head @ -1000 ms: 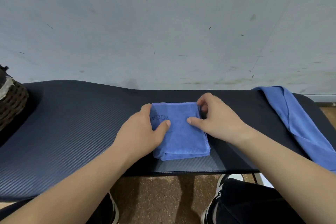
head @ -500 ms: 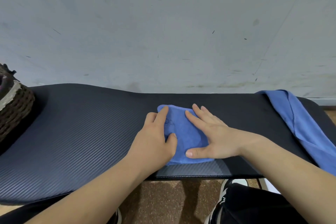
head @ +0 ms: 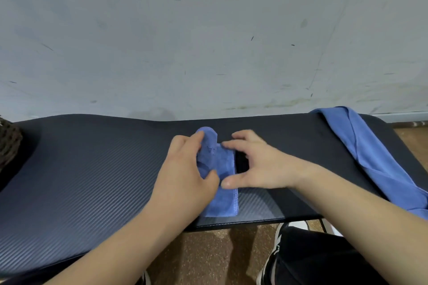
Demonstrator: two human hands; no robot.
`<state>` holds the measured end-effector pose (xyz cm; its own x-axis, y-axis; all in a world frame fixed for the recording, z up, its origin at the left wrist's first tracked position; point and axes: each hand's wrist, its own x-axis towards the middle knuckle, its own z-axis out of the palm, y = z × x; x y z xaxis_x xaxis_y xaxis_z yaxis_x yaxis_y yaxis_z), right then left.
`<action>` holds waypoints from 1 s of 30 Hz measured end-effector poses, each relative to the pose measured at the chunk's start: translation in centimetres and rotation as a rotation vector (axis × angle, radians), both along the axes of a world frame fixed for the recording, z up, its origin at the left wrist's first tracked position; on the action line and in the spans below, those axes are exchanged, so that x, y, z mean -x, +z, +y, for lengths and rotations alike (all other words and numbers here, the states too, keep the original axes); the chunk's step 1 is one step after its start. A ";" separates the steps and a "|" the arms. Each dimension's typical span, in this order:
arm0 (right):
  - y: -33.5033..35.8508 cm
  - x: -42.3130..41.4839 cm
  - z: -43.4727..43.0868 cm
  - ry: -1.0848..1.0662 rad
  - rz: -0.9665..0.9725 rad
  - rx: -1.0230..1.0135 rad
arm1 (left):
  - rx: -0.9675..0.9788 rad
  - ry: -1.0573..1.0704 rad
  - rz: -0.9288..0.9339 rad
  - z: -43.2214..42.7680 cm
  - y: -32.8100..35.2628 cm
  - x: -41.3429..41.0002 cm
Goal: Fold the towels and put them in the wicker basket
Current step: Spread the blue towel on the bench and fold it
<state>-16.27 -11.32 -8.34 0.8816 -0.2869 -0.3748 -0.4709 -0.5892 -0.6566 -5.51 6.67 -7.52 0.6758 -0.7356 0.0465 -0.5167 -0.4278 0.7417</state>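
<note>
In the head view, a sliver of the dark wicker basket (head: 9, 146) shows at the left edge of the frame; its contents cannot be seen. At centre, a folded blue towel (head: 223, 201) lies as a narrow strip near the front edge of a black ribbed mat (head: 81, 180). The left hand (head: 185, 173) grips the towel's left side, fingers curled over the far end and thumb on top. The right hand (head: 259, 164) is spread, forefinger and thumb tips touching the towel's right edge. A second blue towel (head: 370, 159) lies unfolded over the mat at right, well apart. Half a second earlier the towel was wider and both hands lay flat on it; more of the basket was in view.
</note>
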 end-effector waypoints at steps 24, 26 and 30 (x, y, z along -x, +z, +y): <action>-0.7 0.3 -1.3 -0.354 -0.140 -0.296 | -0.049 -0.434 -0.358 -1.2 -4.1 1.2; -0.7 0.2 -1.2 -0.306 -0.144 -0.240 | -0.056 -0.438 -0.414 -1.4 -3.7 1.2; -1.0 -0.3 -1.1 -0.344 -0.149 -0.212 | -0.221 -0.229 -0.422 -0.6 -2.2 1.7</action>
<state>-16.00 -12.40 -9.32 0.7969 -0.5041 -0.3329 -0.5071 -0.2589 -0.8221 -7.20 6.06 -9.74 0.4527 -0.8853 0.1067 -0.8493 -0.3917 0.3539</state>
